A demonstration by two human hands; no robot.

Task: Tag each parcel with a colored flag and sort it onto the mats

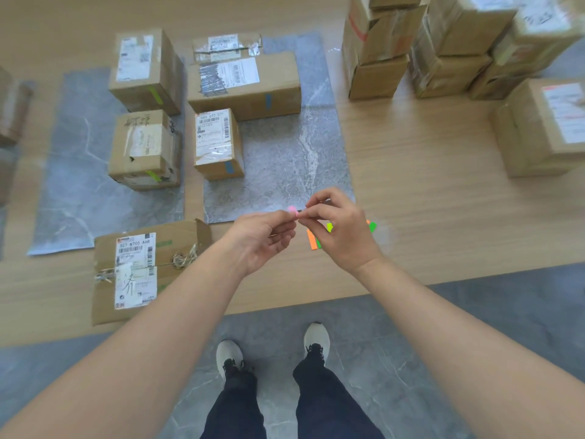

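My left hand (pixel 266 239) and my right hand (pixel 338 229) meet above the table's front edge, both pinching a small pink flag (pixel 292 210) between thumb and fingertips. Under my right hand lies a sheet of colored flags (pixel 313 240), orange and green showing. A flat parcel (pixel 142 270) with white labels lies at the front left, off the mats. On the left grey mat (pixel 76 198) stand two parcels (pixel 144 150) with green flags. The middle grey mat (pixel 285 166) holds three parcels (pixel 218 144) with blue flags.
Stacks of cardboard parcels (pixel 443 45) fill the back right of the wooden table, with one more box (pixel 544 128) at the right edge. Another parcel (pixel 12 106) sits at the far left. My feet stand on grey floor below the table edge.
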